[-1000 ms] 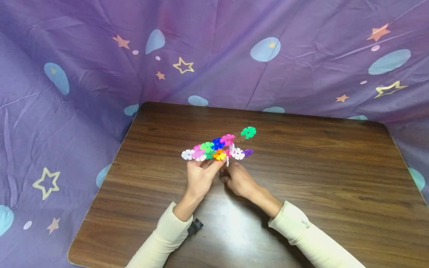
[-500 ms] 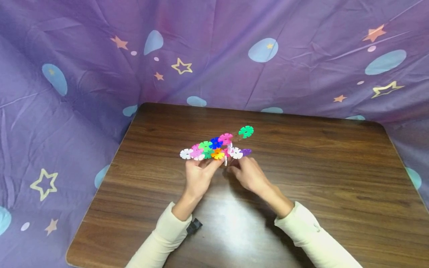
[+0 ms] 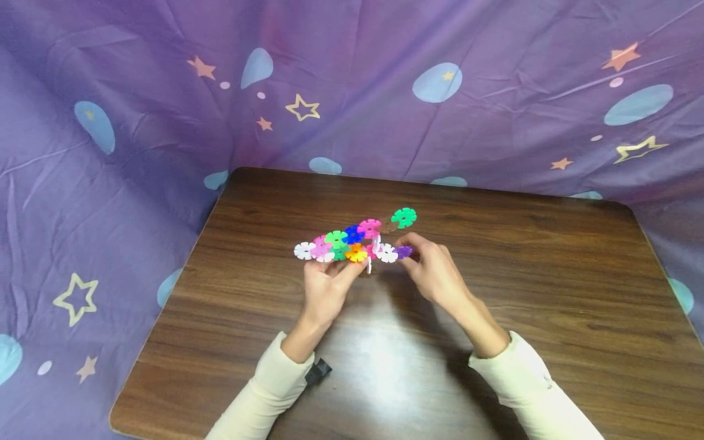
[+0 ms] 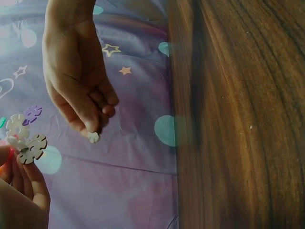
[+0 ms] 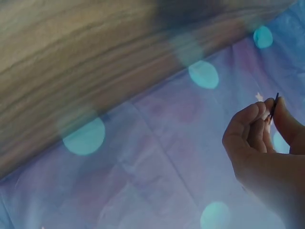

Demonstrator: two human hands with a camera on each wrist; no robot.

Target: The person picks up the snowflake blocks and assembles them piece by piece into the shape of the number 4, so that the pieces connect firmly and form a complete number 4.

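Observation:
My left hand [image 3: 327, 293] grips a flat build of interlocked plastic snowflake discs from below. White, pink, green, blue and orange discs [image 3: 356, 253] run along it. A green disc [image 3: 404, 217] sticks out at the far right, and a purple disc [image 3: 404, 252] ends the near row. Close by that purple disc is my right hand [image 3: 440, 272], thumb and forefinger together. In the left wrist view, the right hand [image 4: 78, 71] pinches a small pale snowflake disc [image 4: 93, 137], apart from the build. That disc [image 5: 274, 106] shows edge-on and dark in the right wrist view.
Both hands are above a brown wood-grain table [image 3: 550, 293] with rounded corners. A purple cloth [image 3: 357, 73] printed with stars and blue spots hangs behind it and to its sides. A black strap piece [image 3: 318, 371] shows beneath the left sleeve.
My right hand has moved from under the middle of the build up and rightward to beside the purple disc. The left hand and the build have stayed almost still.

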